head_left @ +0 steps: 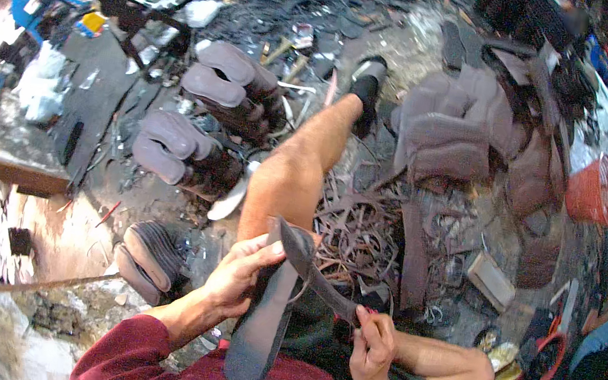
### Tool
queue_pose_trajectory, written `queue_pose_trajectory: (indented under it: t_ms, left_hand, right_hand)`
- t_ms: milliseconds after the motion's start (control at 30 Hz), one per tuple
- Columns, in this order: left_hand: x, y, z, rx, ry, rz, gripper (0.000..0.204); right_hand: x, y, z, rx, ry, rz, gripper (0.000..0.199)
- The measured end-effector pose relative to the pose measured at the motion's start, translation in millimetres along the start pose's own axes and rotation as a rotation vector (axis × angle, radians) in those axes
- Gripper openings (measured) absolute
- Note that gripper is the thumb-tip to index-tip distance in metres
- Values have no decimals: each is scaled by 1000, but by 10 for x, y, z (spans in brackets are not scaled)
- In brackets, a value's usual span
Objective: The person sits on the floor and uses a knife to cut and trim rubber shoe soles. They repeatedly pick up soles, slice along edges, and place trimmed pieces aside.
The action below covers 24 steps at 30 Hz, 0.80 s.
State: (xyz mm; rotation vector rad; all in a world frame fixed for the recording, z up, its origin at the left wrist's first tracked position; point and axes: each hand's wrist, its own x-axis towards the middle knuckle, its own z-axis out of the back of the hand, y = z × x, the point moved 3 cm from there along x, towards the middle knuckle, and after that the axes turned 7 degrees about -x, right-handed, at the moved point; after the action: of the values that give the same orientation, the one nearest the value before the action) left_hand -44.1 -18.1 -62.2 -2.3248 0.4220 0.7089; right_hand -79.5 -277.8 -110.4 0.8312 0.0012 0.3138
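A dark, littered floor [87, 114] spreads around the seated person, whose bare outstretched leg [291, 172] points toward the far side. The largest thing on it is a heap of brown-grey, padded-looking sole-shaped pieces [450, 129], lying far right of the leg. Nearer, just right of the leg, sprawls a loose tangle of thin brown strips [356, 233]. Left of the leg stand two stacks of grey-brown soles, their rounded ends up: the farther stack [219, 71] and, a little nearer and further left, the second stack [169, 142]. A red, lattice-sided plastic basket [595, 190] tilts at the far right. Near left sits a smaller striped brown bundle of soles [149, 253]; right of the tangle lies a pale rectangular block [491, 281].

In the near middle, above the person's lap, is a long dark grey flat sole [258, 340], slanting from the left hand down toward the maroon shirt [122, 352]. The left hand [240, 275] is closed around its far part — thumb on top, fingers curled beneath. The right hand [372, 350] is drawn in, thumb and fingertips pinching one end of a narrow dark flexible strip [331, 296]. That strip arcs between the hands, its other end at the left thumb — whether it is joined to the sole, I cannot tell.
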Motion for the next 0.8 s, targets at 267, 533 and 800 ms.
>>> queue_pose_trajectory:
  t_ms: [267, 533, 800]
  left_hand:
    - [70, -81, -20, 211, 22, 18, 26]
    - [77, -165, -168, 567, 35, 109, 33]
    - [75, 0, 252, -187, 652, 250, 72]
  right_hand:
    - [901, 221, 334, -9, 285, 161, 45]
    - [1741, 567, 431, 47, 656, 291, 36]
    - [1042, 416, 886, 452, 263, -167, 39]
